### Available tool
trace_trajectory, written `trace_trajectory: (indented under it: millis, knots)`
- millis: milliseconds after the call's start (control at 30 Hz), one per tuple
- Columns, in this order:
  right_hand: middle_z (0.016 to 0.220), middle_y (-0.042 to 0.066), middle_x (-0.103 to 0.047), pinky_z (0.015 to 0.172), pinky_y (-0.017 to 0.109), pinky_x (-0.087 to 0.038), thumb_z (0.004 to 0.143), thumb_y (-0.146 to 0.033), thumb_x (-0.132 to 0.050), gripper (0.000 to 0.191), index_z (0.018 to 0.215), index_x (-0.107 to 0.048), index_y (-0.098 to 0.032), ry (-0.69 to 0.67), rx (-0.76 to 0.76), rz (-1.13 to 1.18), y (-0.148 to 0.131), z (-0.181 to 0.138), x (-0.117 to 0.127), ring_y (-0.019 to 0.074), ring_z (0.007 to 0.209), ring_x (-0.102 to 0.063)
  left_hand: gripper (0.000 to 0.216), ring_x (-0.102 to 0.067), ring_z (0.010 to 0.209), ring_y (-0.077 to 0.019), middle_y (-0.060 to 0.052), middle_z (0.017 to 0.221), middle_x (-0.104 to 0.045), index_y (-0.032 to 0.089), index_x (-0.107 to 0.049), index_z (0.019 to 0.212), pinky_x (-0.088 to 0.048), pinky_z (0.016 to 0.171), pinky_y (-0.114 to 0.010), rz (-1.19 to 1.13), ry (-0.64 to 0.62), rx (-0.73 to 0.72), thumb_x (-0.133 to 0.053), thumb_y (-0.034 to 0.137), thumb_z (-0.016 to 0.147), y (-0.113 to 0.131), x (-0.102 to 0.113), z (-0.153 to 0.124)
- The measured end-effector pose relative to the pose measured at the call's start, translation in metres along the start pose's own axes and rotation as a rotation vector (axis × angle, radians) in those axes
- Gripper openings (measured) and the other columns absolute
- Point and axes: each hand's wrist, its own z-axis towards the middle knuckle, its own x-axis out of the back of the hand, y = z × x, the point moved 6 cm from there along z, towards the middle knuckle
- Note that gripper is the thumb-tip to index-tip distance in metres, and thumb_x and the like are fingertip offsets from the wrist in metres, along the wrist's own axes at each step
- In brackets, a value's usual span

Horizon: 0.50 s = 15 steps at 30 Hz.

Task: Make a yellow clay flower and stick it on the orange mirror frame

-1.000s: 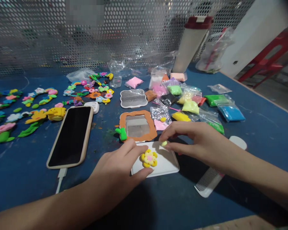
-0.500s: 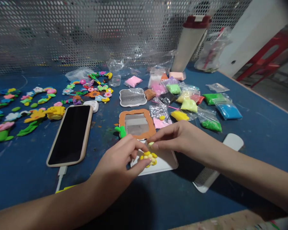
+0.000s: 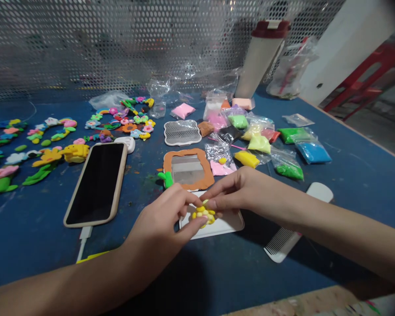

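Note:
A yellow clay flower with a paler middle is pinched between the thumb and finger of my left hand, over a white board. My right hand is closed at the flower's far edge, its thumb and finger on a small pale yellow clay piece. That piece touches the flower or lies right against it; my fingertips partly hide it. Just beyond the board lies a mirror framed in orange-brown clay, with a green clay shape at its left corner.
A phone on a cable lies left, before several colourful clay pieces. Several bags of clay are behind my right hand. A white comb lies under my right forearm; a tumbler stands at the back.
My right hand has moved slightly left and down, bringing the pale yellow clay piece from just above the flower to its far edge. My left hand keeps its hold on the flower.

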Motion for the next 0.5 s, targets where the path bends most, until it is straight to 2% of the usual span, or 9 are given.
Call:
trace_trajectory:
  millis: [133, 200, 300, 433, 500]
  knots:
    - [0.059, 0.000, -0.065, 0.050, 0.021, -0.041, 0.076, -0.029, -0.066, 0.012, 0.075, -0.075, -0.021, 0.024, -0.025, 0.060, -0.0002, -0.0028, 0.0006, 0.0089, 0.054, -0.054, 0.013, -0.043, 0.055, -0.0099, 0.005, 0.071, -0.047, 0.022, -0.055, 0.085, -0.032, 0.050, -0.022, 0.029, 0.010, 0.116, -0.061, 0.031, 0.078, -0.0078, 0.0009, 0.0007]
    - [0.058, 0.000, -0.065, 0.051, 0.020, -0.042, 0.078, -0.028, -0.064, 0.013, 0.074, -0.074, -0.019, 0.017, -0.037, 0.127, 0.0007, -0.0033, 0.0005, 0.0084, 0.053, -0.054, 0.017, -0.044, 0.055, -0.0105, 0.005, 0.071, -0.047, 0.023, -0.056, 0.086, -0.032, 0.050, -0.022, 0.040, -0.034, 0.163, -0.060, 0.037, 0.079, -0.0109, -0.0010, 0.0010]
    - [0.062, -0.001, -0.067, 0.054, 0.019, -0.044, 0.077, -0.022, -0.065, 0.008, 0.079, -0.072, -0.019, -0.009, -0.039, 0.193, 0.0020, -0.0037, -0.0005, 0.0077, 0.056, -0.058, 0.017, -0.048, 0.060, -0.0115, 0.003, 0.075, -0.049, 0.023, -0.062, 0.081, -0.034, 0.053, -0.024, 0.035, -0.096, 0.133, -0.057, 0.039, 0.081, -0.0091, -0.0039, 0.0018]
    - [0.071, -0.004, -0.069, 0.063, 0.019, -0.047, 0.070, -0.015, -0.069, 0.015, 0.084, -0.069, -0.022, -0.052, 0.011, 0.227, 0.0012, -0.0062, -0.0036, 0.0087, 0.066, -0.063, 0.016, -0.048, 0.061, -0.0112, 0.002, 0.074, -0.051, 0.022, -0.063, 0.075, -0.034, 0.054, -0.023, -0.008, -0.079, 0.102, -0.057, 0.035, 0.081, -0.0066, -0.0021, 0.0030]
    - [0.070, -0.005, -0.068, 0.062, 0.020, -0.047, 0.070, -0.014, -0.069, 0.017, 0.084, -0.069, -0.023, -0.051, 0.053, 0.204, 0.0007, -0.0075, -0.0040, 0.0087, 0.066, -0.063, 0.018, -0.047, 0.060, -0.0107, 0.003, 0.071, -0.050, 0.021, -0.062, 0.072, -0.033, 0.052, -0.022, -0.047, -0.084, 0.116, -0.057, 0.035, 0.081, -0.0065, -0.0015, 0.0037]
